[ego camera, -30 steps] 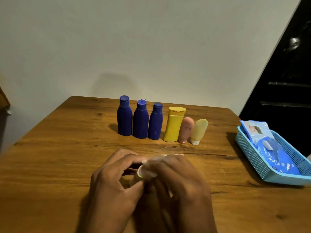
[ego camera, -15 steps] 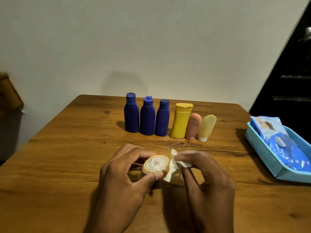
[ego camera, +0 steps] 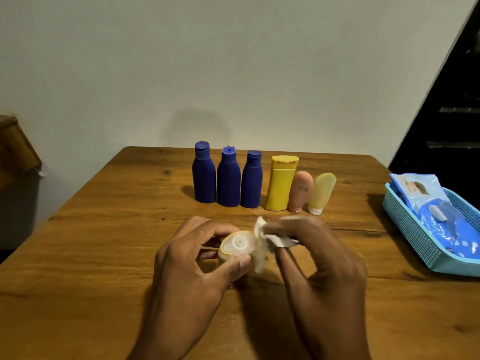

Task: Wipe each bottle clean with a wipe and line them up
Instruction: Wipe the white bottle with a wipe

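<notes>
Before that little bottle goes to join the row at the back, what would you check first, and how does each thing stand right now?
1. Left hand grips the small bottle: ok.
2. Right hand pinches the wipe against the bottle's side: ok.
3. Cap end wiped: looks pale and clean, ok; the far end is hidden: cannot tell.
4. Row of six upright: three blue bottles, yellow bottle, pink tube, pale yellow tube: ok.
5. Bare table right of the pale yellow tube for a seventh: ok.
</notes>
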